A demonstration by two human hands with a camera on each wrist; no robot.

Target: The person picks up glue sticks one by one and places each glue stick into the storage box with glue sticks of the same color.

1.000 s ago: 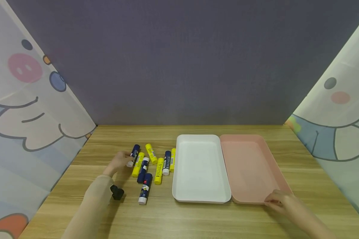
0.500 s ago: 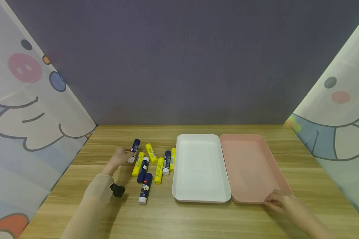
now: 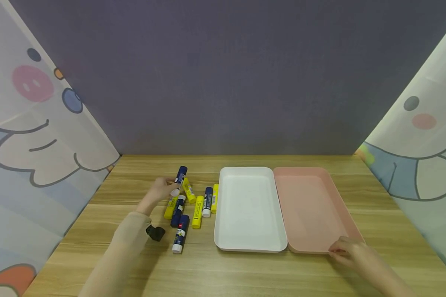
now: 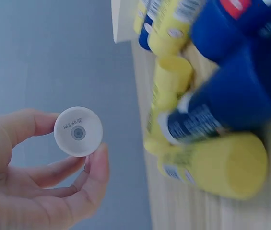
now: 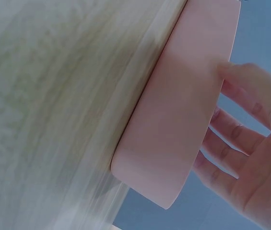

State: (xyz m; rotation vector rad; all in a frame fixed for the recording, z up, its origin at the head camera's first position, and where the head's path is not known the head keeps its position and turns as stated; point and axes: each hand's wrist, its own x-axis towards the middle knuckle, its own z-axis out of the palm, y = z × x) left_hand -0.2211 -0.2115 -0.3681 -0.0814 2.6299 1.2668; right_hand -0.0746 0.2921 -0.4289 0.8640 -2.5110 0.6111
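My left hand pinches a dark blue glue stick between thumb and fingers, over the left end of the group. In the left wrist view the stick's round white end faces the camera, and the rest of it is hidden behind that end. Beneath and beside it lie yellow glue sticks such as one and blue ones such as another. My right hand grips the near rim of a pink tray, thumb on the outer wall and fingers over the edge.
A white tray stands against the pink tray's left side. A yellow glue stick lies close to its left wall. A small black device sits at my left wrist. A dark grey panel rises behind the wooden table.
My left hand has lifted the blue glue stick off the table and carried it right, over the yellow sticks. The right hand stays on the pink tray's rim.
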